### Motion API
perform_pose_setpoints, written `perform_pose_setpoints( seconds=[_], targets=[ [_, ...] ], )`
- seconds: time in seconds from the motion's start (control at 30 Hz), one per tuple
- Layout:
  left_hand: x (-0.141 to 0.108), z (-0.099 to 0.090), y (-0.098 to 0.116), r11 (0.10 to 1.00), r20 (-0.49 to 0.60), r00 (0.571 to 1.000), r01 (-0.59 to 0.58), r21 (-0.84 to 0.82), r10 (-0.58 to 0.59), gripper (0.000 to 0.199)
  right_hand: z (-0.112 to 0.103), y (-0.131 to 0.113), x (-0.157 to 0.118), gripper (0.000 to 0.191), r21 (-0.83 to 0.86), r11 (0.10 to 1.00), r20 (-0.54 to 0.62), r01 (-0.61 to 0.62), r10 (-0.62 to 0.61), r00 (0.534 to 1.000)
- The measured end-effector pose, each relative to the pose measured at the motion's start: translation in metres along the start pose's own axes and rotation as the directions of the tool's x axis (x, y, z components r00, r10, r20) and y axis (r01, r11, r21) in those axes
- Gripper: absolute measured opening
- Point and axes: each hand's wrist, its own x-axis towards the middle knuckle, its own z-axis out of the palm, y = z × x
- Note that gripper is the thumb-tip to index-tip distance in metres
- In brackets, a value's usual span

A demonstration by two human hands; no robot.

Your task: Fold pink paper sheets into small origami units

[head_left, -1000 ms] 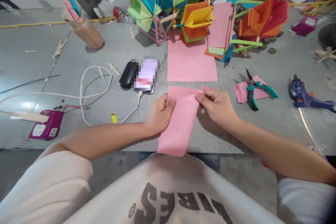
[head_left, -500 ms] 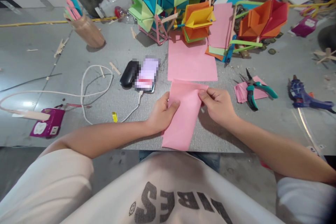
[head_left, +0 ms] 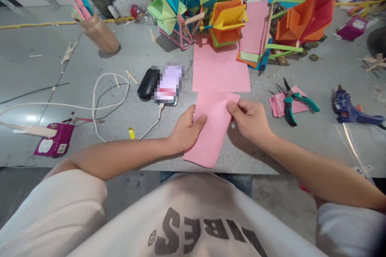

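Observation:
A long pink sheet of paper [head_left: 208, 132] is held between my two hands above the near edge of the table. My left hand [head_left: 186, 129] grips its left side, thumb on top and the other fingers hidden beneath. My right hand [head_left: 249, 118] pinches the upper right edge between thumb and fingers. Just beyond, a larger pink sheet [head_left: 221, 70] lies flat on the table. To the right of my right hand, teal-handled pliers [head_left: 291, 102] rest on small pink paper pieces [head_left: 276, 105].
Folded paper pinwheels [head_left: 227, 22] in several colours stand at the back. A phone [head_left: 169, 84] and a black case [head_left: 148, 83] lie left of centre beside a white cable [head_left: 94, 108]. A blue glue gun [head_left: 351, 108] lies at right. A wooden cup [head_left: 101, 34] stands at back left.
The near end of the held paper has swung slightly left and up, and now looks flatter. Both hands keep their hold in nearly the same place.

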Motion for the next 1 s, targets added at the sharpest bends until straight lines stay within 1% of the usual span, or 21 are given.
perform_pose_setpoints(
  seconds=[0.17, 0.23, 0.37, 0.47, 0.53, 0.67, 0.77, 0.9, 0.93, 1.0],
  targets=[
    [0.0002, -0.0011, -0.0011, 1.000, -0.007, 1.000, -0.014, 0.027, 0.014, 0.038, 0.0011, -0.0002, 0.0002, 0.073, 0.104, 0.993, 0.124, -0.053, 0.040, 0.992],
    [0.0000, -0.0012, -0.0012, 0.999, -0.010, 1.000, -0.017, 0.041, 0.017, 0.038, 0.0020, -0.0003, 0.0001, 0.073, 0.099, 0.994, 0.129, -0.055, 0.042, 0.991],
    [-0.0006, -0.0011, -0.0009, 0.998, -0.019, 1.000, -0.011, 0.062, 0.013, 0.036, 0.0029, -0.0005, 0.0002, 0.076, 0.068, 0.997, 0.086, -0.034, 0.028, 0.996],
    [-0.0011, -0.0015, -0.0002, 0.997, -0.030, 0.999, -0.010, 0.075, 0.012, 0.034, 0.0014, -0.0009, 0.0008, 0.076, 0.051, 0.998, 0.118, -0.042, 0.036, 0.992],
    [-0.0012, -0.0021, 0.0006, 0.996, -0.042, 0.999, -0.017, 0.090, 0.021, 0.034, -0.0002, -0.0013, 0.0012, 0.076, 0.010, 0.999, 0.138, -0.033, 0.032, 0.990],
    [-0.0008, -0.0026, 0.0016, 0.995, -0.060, 0.997, -0.035, 0.090, 0.040, 0.038, -0.0019, -0.0029, 0.0017, 0.078, -0.058, 0.998, 0.128, -0.022, 0.030, 0.991],
    [-0.0002, -0.0020, 0.0015, 0.996, -0.076, 0.996, -0.046, 0.082, 0.053, 0.042, -0.0005, -0.0041, 0.0021, 0.077, -0.033, 0.999, 0.147, -0.039, 0.043, 0.988],
    [-0.0004, -0.0009, 0.0014, 0.996, -0.099, 0.992, -0.067, 0.065, 0.073, 0.042, 0.0037, -0.0017, 0.0026, 0.066, 0.121, 0.987, 0.282, -0.103, 0.065, 0.957],
    [-0.0005, -0.0008, 0.0015, 0.996, -0.098, 0.992, -0.072, 0.058, 0.078, 0.042, 0.0045, -0.0003, 0.0025, 0.065, 0.130, 0.985, 0.298, -0.113, 0.070, 0.952],
    [-0.0008, -0.0009, 0.0016, 0.996, -0.097, 0.992, -0.080, 0.050, 0.084, 0.042, 0.0052, 0.0022, 0.0019, 0.066, 0.076, 0.992, 0.272, -0.097, 0.073, 0.959]
  ],
)
